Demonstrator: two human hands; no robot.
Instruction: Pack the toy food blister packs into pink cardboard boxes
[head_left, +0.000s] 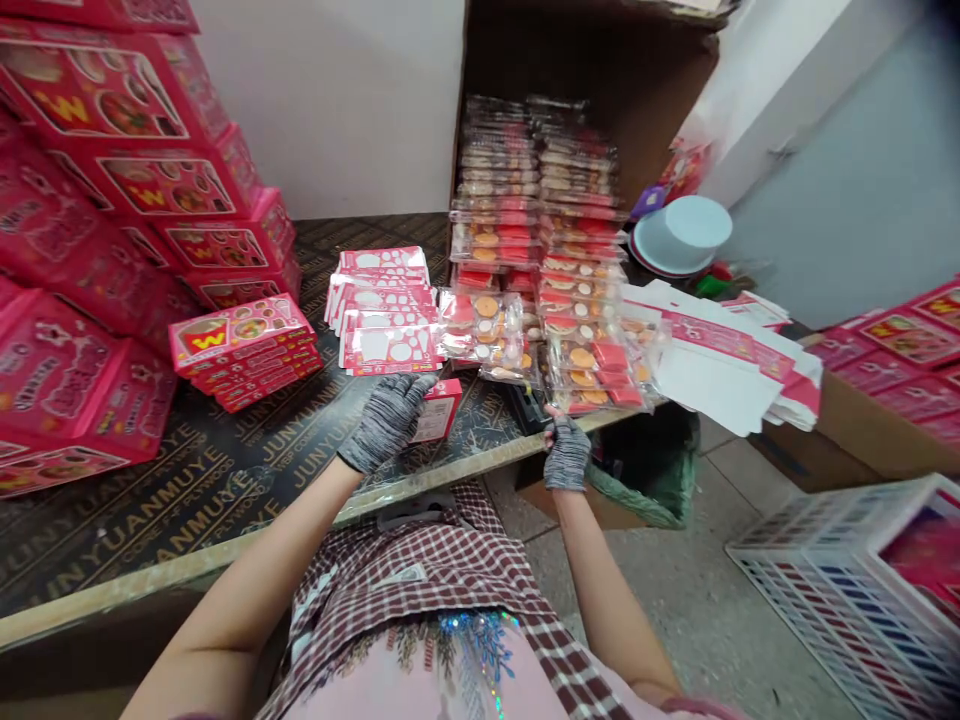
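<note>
My left hand [390, 420], in a grey knitted glove with bare fingertips, is closed over the side of a small pink carton [437, 412] near the table's front edge. My right hand [567, 452], gloved the same way, has its fingers curled at the table edge, by the lower corner of a clear plastic pack [592, 375] of orange, white and red pieces. Whether it grips that pack is hidden. A black object [527, 408] lies just left of it. Beyond my left hand are fanned flat pink cartons [386, 310], with another clear pack [480, 325] beside them.
Filled pink boxes [244, 345] are stacked on the left of the dark plywood table [300, 480]. An open brown box [600, 60] holds rows of packs. White-backed cartons [720, 370] lie right, near pale blue tubs [682, 235]. A green-lined bin [652, 490] and white crate [817, 560] stand below.
</note>
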